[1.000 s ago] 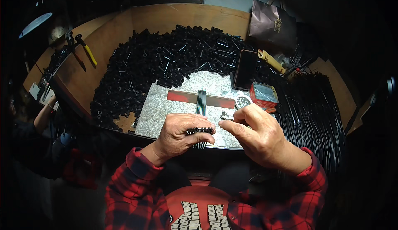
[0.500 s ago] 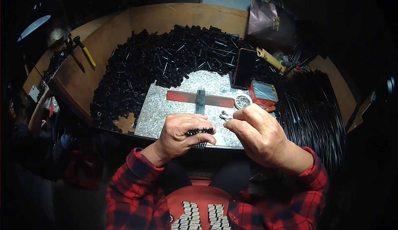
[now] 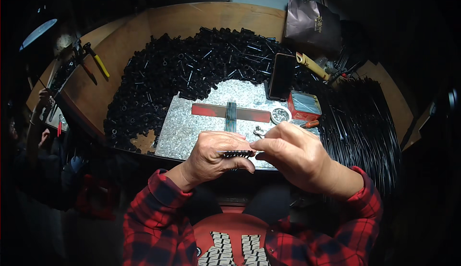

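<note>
My left hand (image 3: 211, 152) is closed round a flat bundle of thin dark rods (image 3: 231, 117), which run away from me across a red-and-brown strip (image 3: 204, 109). Their black knobby ends (image 3: 237, 154) line up in a row between my thumb and fingers. My right hand (image 3: 297, 153) pinches a thin pale wire at the right end of this row. A fine length of wire also pokes out at the row's left side. Just beyond my right fingers, a small metal tool (image 3: 259, 131) lies partly hidden on the speckled board (image 3: 180, 136).
Black small parts (image 3: 182, 59) heap up behind the board inside a wooden surround (image 3: 216, 14). To the right are a white round tub (image 3: 280, 116), red box of thin pins (image 3: 305, 105), phone (image 3: 282, 76), orange handle (image 3: 312, 123) and long black rods (image 3: 360, 127). Another person's hand (image 3: 44, 136) shows far left.
My right hand has moved left to the row of rod ends, and wire now shows on both sides of the row. The other person's arm at far left has shifted.
</note>
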`<state>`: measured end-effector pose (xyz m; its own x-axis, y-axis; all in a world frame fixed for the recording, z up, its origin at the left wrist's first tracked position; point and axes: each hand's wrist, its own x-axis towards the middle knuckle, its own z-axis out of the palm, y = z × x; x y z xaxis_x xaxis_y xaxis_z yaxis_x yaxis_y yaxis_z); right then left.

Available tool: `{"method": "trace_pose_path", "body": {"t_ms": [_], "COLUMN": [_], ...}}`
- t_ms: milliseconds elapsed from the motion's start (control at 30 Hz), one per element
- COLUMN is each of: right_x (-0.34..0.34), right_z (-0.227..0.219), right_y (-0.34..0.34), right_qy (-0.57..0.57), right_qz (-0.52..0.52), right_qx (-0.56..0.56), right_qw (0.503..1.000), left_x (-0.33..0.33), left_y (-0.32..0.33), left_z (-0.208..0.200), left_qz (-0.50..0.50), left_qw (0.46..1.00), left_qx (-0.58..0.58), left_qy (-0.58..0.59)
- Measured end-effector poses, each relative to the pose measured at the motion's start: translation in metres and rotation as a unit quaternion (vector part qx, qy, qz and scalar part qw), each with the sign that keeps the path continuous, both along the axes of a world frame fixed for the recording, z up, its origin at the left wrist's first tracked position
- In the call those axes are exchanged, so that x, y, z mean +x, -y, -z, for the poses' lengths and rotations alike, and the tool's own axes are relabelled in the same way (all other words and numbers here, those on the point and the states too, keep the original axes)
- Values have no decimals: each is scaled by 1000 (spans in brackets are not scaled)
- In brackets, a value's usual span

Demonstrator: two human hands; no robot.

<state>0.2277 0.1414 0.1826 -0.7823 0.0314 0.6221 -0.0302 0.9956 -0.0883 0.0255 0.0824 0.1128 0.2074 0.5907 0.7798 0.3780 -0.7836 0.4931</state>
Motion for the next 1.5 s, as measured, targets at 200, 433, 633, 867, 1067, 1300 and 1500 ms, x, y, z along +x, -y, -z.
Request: {"method": "trace_pose_path", "body": {"t_ms": [200, 433, 633, 867, 1067, 1300, 1500], "right_x": [-17, -23, -12, -4, 64, 1, -17], "right_z": [1, 7, -10, -84, -109, -154, 48], "right_y": [0, 0, 1, -2, -43, -37, -13], "right_qy": [-23, 39, 9, -41, -181, -177, -26], "right_qz": [-43, -69, -49, -66, 175, 220, 62], "right_qx": [-165, -169, -202, -141, -61, -68, -374], "right_qw": [985, 982, 978, 987, 966, 957, 925], "left_x": [3, -9, -22, -13, 11, -1, -40], "left_y": [4, 3, -2, 10, -15, -20, -12], "left_z": [4, 48, 98, 49, -18, -13, 55], "left_qz": [29, -46, -70, -96, 11, 18, -108], "left_qw": [995, 987, 884, 939, 981, 940, 805], "left_qx": [-89, -77, -182, -100, -112, -314, -326], "left_qy": [27, -132, -426, -314, -157, 128, 484]}}
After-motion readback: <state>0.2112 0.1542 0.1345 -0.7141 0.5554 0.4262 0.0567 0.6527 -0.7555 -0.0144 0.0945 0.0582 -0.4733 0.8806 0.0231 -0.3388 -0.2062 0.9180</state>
